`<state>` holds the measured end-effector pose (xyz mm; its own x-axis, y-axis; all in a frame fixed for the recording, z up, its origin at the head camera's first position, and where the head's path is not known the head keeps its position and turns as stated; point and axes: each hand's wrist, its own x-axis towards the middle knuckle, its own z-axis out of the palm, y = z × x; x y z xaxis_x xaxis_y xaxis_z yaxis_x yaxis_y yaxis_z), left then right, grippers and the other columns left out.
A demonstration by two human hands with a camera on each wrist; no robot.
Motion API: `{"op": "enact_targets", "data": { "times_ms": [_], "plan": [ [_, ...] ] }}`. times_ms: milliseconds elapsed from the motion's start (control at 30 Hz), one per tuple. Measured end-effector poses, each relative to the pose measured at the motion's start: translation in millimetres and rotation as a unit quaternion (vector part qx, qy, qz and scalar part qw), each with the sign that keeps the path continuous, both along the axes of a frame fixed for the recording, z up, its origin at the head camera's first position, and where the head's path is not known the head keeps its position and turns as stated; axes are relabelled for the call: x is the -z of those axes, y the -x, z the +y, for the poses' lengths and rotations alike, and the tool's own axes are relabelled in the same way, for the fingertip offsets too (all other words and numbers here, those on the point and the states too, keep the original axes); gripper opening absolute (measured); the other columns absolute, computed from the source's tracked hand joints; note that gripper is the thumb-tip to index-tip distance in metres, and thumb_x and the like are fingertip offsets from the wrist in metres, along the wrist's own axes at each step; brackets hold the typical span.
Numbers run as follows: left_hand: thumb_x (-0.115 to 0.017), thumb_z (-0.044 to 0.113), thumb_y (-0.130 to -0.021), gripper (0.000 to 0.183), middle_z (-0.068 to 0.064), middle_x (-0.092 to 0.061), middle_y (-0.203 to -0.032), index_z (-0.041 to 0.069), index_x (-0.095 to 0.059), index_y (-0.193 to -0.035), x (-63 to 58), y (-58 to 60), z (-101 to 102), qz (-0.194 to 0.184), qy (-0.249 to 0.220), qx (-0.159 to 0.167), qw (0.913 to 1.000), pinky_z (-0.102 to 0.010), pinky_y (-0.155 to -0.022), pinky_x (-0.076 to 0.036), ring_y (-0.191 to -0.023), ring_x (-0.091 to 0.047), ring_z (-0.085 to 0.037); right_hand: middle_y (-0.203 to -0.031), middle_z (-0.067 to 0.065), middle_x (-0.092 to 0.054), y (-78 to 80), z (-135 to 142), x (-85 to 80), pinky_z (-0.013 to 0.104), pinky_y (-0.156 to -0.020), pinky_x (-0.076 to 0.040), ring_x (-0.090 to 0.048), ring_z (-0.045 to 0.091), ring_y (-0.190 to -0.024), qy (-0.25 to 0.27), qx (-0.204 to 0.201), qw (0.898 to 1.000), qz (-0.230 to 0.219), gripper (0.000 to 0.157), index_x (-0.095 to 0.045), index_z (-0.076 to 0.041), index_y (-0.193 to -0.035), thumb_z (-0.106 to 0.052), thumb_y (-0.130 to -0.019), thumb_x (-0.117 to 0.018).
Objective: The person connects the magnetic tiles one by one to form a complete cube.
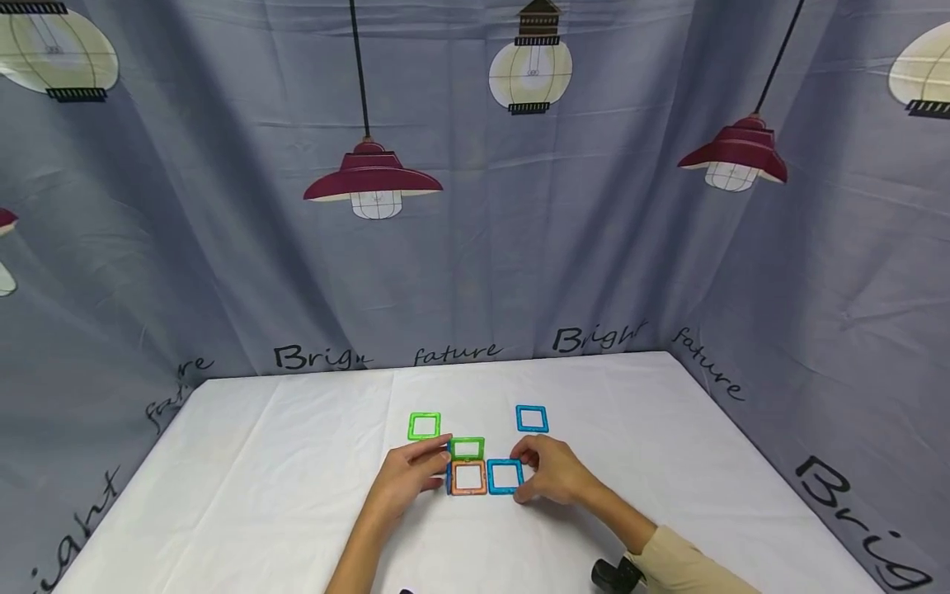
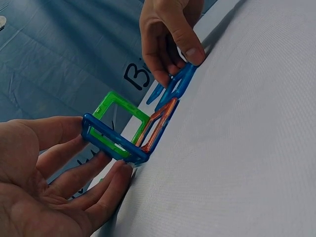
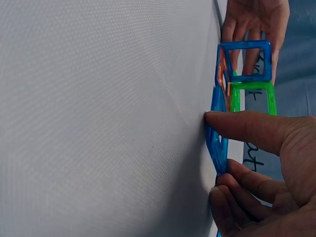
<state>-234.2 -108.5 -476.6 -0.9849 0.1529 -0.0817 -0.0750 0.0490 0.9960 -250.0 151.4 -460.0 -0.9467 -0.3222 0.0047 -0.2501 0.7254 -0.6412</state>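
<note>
Square magnetic tiles with open centres lie around both hands. An orange tile [image 1: 469,492] lies flat on the white cloth, with a green tile [image 1: 467,440] standing upright along its far edge. Against the orange tile's left edge stands an upright blue tile [image 2: 118,137]; my left hand [image 1: 404,478] holds it at its edges with thumb and fingertips. My right hand [image 1: 552,474] pinches a second blue tile [image 1: 502,491] between thumb and fingers, right beside the orange one. This tile is low, nearly flat; whether the two edges touch, I cannot tell.
Another green tile [image 1: 424,414] lies flat behind my left hand. Farther right, a blue tile [image 1: 532,407] lies beyond my right hand. The white-clothed table [image 1: 260,495] meets a grey-blue curtain [image 1: 475,272] printed with lamps.
</note>
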Motion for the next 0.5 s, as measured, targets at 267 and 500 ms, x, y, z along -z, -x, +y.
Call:
{"op": "enact_targets", "data": {
  "times_ms": [267, 500],
  "plan": [
    [-0.067, 0.021, -0.098, 0.044, -0.020, -0.067, -0.131, 0.004, -0.062, -0.139, 0.9, 0.9, 1.1, -0.002, 0.003, -0.003, 1.0000, -0.040, -0.086, -0.061, -0.109, -0.070, -0.026, -0.092, 0.002, -0.060, 1.0, -1.3, -0.1, 0.030, -0.077, -0.047, -0.052, 0.018, -0.087, -0.002, -0.004, 1.000, 0.005, 0.051, -0.068, -0.005, -0.104, -0.011, -0.061, -0.095],
    [-0.068, 0.020, -0.098, 0.043, -0.019, -0.067, -0.131, 0.004, -0.062, -0.138, -0.5, -0.2, 1.0, -0.001, -0.001, -0.004, 1.0000, -0.040, -0.085, -0.061, -0.107, -0.070, -0.025, -0.091, 0.002, -0.059, 0.7, -1.0, 0.7, 0.030, -0.077, -0.047, -0.051, 0.018, -0.086, 0.001, -0.001, 1.000, 0.005, 0.050, -0.068, -0.005, -0.104, -0.010, -0.062, -0.095]
  ]
}}
